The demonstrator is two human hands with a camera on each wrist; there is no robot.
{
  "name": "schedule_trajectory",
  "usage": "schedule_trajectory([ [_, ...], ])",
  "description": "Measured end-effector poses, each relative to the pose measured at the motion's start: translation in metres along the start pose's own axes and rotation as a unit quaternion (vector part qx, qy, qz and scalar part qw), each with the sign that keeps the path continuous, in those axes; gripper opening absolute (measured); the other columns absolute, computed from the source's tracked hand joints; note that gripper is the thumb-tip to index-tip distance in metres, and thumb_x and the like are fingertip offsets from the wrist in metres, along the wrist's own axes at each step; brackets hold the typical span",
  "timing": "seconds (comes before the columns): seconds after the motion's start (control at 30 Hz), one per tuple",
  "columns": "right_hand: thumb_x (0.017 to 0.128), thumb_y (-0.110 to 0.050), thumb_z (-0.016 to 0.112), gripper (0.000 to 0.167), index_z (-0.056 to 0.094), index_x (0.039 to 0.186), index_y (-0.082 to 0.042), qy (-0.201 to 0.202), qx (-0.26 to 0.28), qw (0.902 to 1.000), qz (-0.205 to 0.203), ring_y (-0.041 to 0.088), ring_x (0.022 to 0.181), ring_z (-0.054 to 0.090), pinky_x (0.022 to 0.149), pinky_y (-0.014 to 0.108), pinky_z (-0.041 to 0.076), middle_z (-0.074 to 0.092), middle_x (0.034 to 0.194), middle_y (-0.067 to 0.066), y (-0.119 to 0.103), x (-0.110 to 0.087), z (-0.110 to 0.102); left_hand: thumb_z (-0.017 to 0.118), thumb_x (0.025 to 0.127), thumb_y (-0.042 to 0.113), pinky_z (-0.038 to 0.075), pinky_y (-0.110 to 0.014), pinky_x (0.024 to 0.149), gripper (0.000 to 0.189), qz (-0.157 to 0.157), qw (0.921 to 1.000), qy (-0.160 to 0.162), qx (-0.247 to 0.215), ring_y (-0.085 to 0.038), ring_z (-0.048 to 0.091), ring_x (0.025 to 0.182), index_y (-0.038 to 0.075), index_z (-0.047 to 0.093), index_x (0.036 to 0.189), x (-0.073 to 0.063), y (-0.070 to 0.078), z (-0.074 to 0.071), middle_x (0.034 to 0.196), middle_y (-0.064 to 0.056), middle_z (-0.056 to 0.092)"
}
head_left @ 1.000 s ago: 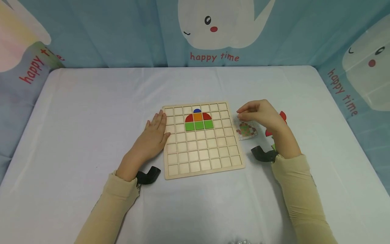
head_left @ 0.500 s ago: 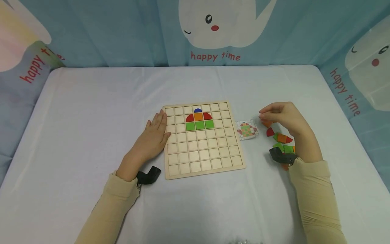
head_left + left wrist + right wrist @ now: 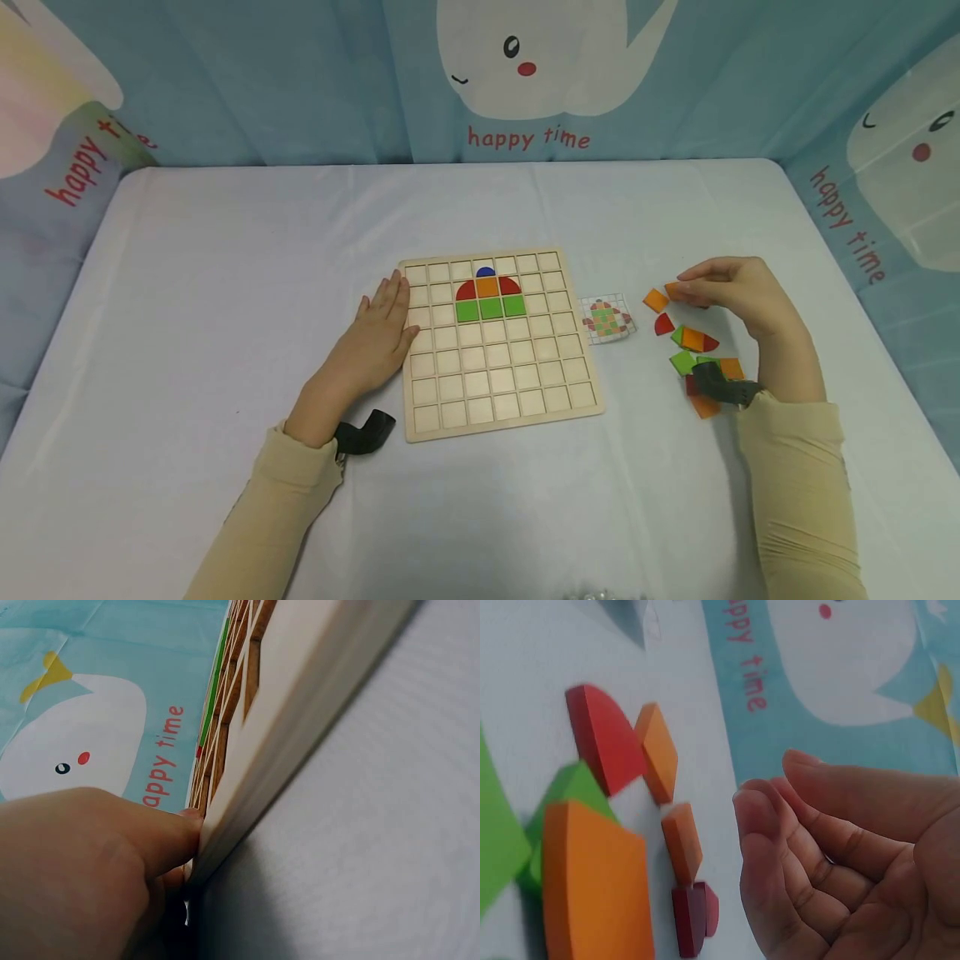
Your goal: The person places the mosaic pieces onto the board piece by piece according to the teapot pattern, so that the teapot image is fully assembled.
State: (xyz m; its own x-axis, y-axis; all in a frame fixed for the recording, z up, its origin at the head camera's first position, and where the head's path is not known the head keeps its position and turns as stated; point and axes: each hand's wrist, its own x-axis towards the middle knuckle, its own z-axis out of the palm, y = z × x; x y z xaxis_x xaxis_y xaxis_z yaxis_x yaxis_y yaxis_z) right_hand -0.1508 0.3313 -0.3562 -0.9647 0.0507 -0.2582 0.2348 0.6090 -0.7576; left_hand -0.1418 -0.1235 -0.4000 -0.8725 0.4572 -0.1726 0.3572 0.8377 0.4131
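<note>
A wooden grid board (image 3: 472,360) lies mid-table. Near its top sit a blue half-round piece (image 3: 485,272), an orange square (image 3: 487,287), two red rounded pieces and a row of green squares (image 3: 491,307). My left hand (image 3: 367,343) rests along the board's left edge, fingers straight, the thumb touching the frame in the left wrist view. At the right my right hand (image 3: 753,308) hovers with bent fingers, fingertips overlapping an orange piece (image 3: 672,292). In the right wrist view, thumb and fingers (image 3: 761,817) stand apart, nothing between them, beside loose pieces.
A small printed pattern card (image 3: 606,319) lies by the board's right side. Loose red (image 3: 663,324), orange (image 3: 656,301) and green (image 3: 682,362) pieces are scattered beyond it, some partly hidden under the black wrist camera (image 3: 722,385). A patterned curtain (image 3: 300,83) hangs behind the table.
My right hand has moved right, from above the pattern card to the far side of the loose pieces, uncovering the card and several pieces. My left hand has stayed at the board's edge.
</note>
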Motion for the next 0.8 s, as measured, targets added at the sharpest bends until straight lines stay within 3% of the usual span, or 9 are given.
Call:
schedule_trajectory([
  [0.17,0.089,-0.029,0.067,0.04,0.063,0.109,0.006,0.01,0.011,0.9998,0.013,0.004,0.076,0.067,0.071,0.01,0.047,0.069,0.082,-0.013,0.013,0.001,-0.009,0.035,0.103,0.025,0.004,-0.052,0.113,0.064,-0.001,1.0,-0.002,0.0,-0.033,-0.003,0.143,-0.006,0.0,0.148,0.001,-0.001,0.001,0.155,-0.02,-0.006],
  [0.27,0.086,-0.034,0.07,0.04,0.066,0.107,0.0,0.02,0.012,0.9989,0.041,0.004,0.077,0.067,0.07,0.01,0.046,0.07,0.085,-0.01,0.029,0.007,-0.016,0.035,0.103,0.025,0.004,-0.052,0.113,0.065,-0.001,1.0,-0.003,0.001,-0.033,-0.004,0.143,-0.006,0.0,0.148,0.001,-0.001,0.001,0.155,-0.02,-0.006],
  [0.43,0.083,-0.046,0.069,0.047,0.066,0.108,-0.007,0.033,-0.024,0.9964,0.074,0.004,0.078,0.065,0.067,0.011,0.045,0.069,0.087,-0.011,0.065,0.021,-0.027,0.035,0.103,0.025,0.004,-0.052,0.113,0.065,-0.001,1.0,-0.002,0.002,-0.032,-0.004,0.143,-0.006,0.0,0.148,0.002,-0.001,0.001,0.155,-0.019,-0.006],
  [0.53,0.082,-0.05,0.068,0.051,0.065,0.108,-0.007,0.036,-0.046,0.9956,0.074,0.004,0.076,0.064,0.064,0.009,0.045,0.067,0.085,-0.012,0.074,0.025,-0.031,0.035,0.103,0.025,0.004,-0.052,0.113,0.065,-0.002,1.0,-0.002,0.003,-0.032,-0.003,0.143,-0.006,0.0,0.148,0.002,-0.001,0.001,0.155,-0.019,-0.006],
  [0.8,0.083,-0.047,0.069,0.049,0.064,0.109,-0.005,0.022,-0.058,0.9925,0.105,0.002,0.072,0.06,0.08,0.035,0.042,0.068,0.081,-0.01,0.066,0.019,-0.032,0.035,0.103,0.023,0.005,-0.052,0.113,0.064,0.002,1.0,0.006,0.0,-0.034,-0.002,0.142,-0.007,0.001,0.148,0.001,-0.001,0.002,0.155,-0.021,-0.004],
])
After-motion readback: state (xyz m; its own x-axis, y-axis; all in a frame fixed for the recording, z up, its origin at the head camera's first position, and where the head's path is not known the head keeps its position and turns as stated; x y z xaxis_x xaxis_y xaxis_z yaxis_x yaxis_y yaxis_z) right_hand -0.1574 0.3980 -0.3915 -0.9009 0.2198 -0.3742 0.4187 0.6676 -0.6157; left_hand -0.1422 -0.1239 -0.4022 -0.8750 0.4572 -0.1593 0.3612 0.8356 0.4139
